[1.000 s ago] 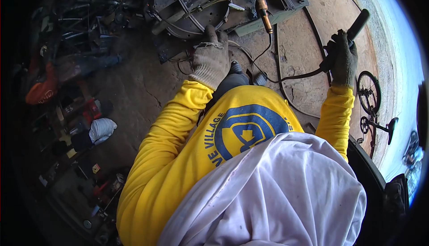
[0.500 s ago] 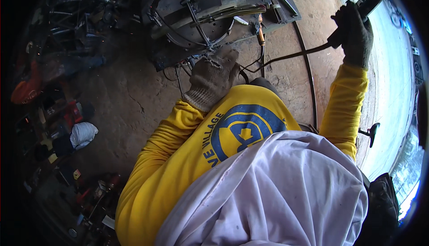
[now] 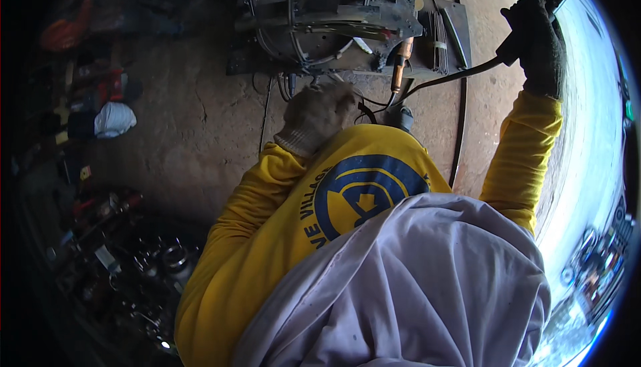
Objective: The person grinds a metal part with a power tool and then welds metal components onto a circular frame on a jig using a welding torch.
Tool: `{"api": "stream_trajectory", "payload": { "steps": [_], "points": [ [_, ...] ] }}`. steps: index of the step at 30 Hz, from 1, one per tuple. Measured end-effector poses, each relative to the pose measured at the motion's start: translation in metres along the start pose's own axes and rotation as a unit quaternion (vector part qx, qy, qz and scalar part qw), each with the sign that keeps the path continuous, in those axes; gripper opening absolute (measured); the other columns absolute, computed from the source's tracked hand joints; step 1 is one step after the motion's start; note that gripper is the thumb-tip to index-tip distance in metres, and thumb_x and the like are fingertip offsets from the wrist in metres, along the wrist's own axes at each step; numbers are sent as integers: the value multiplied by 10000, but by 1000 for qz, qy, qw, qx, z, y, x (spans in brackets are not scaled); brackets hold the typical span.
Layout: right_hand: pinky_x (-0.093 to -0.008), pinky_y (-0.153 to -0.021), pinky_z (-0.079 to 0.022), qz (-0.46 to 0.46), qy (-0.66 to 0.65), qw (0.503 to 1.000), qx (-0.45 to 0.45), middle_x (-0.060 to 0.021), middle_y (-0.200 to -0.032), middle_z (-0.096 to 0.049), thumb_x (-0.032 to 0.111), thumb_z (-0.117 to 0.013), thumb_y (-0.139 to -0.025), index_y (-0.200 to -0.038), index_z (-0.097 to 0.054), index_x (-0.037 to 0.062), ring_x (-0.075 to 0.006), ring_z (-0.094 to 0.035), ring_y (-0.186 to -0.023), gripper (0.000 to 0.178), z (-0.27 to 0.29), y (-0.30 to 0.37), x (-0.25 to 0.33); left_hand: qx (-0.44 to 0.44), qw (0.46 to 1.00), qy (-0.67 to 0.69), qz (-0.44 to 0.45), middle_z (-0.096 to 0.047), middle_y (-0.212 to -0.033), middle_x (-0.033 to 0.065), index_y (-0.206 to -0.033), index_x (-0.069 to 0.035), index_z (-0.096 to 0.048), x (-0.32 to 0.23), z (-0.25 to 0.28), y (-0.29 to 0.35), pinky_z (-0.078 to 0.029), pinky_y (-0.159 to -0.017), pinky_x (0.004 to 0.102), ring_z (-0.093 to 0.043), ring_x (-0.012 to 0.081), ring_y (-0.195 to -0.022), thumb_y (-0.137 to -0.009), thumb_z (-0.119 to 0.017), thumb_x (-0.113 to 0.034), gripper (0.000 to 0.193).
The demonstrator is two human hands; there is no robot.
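My right hand (image 3: 542, 50), in a dark knit glove, is raised at the upper right and wrapped round a black corded power tool (image 3: 513, 48). Its far end runs into the dark rim, so its exact kind is unclear. A thick black cord (image 3: 461, 75) leads from it toward my lap. My left hand (image 3: 317, 115), in a worn grey-brown glove, looks curled above my lap; blur hides its fingertips and anything in them. Just beyond it is a dark metal frame (image 3: 327, 23) with curved bars. A copper-coloured welding electrode holder (image 3: 400, 63) hangs beside the frame.
A metal plate (image 3: 461, 23) at the frame's right bears a bundle of thin rods (image 3: 439, 43). A black cable (image 3: 461, 133) crosses the brown floor (image 3: 193, 113). At left lie a white cloth bundle (image 3: 115, 119), an orange object (image 3: 67, 30) and cluttered metal parts (image 3: 157, 253).
The view has turned, so the frame and the left-hand clutter sit higher. My right hand still grips the tool, with its cord now in a higher arc. My left hand stays near my lap.
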State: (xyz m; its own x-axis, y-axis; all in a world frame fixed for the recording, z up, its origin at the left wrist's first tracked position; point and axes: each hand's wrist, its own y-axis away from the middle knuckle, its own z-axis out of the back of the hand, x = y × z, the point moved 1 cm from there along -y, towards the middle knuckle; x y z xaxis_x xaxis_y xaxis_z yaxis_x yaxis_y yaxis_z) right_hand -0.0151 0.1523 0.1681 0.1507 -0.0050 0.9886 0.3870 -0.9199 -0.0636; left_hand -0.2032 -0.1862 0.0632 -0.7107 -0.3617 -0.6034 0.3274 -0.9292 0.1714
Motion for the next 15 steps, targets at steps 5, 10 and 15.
{"api": "stream_trajectory", "payload": {
  "steps": [5,10,15],
  "points": [
    [-369,-767,-592,17,11,1000,2,-141,-943,-671,215,-702,-898,-1099,-583,-74,-254,-702,-858,372,30,-36,3,-274,937,57,209,-705,-885,119,-983,-108,-675,9,-37,-8,-542,-723,393,-685,304,-844,-900,-616,-280,201],
    [-329,-720,-567,21,-61,998,13,-124,-897,-673,249,-700,-903,-1054,-602,-70,-232,-692,-812,367,36,-75,20,-428,840,-201,266,-695,-822,86,-889,-162,-688,8,-44,-34,-541,-661,412,-678,321,-759,-887,-630,-273,125],
    [-323,-676,-563,21,-40,997,66,-98,-826,-641,275,-662,-931,-1015,-580,-51,-189,-648,-699,346,7,-86,24,-369,822,-291,323,-681,-770,82,-943,-223,-670,23,-52,-30,-531,-616,449,-669,325,-699,-874,-620,-366,167]
  ]
}}
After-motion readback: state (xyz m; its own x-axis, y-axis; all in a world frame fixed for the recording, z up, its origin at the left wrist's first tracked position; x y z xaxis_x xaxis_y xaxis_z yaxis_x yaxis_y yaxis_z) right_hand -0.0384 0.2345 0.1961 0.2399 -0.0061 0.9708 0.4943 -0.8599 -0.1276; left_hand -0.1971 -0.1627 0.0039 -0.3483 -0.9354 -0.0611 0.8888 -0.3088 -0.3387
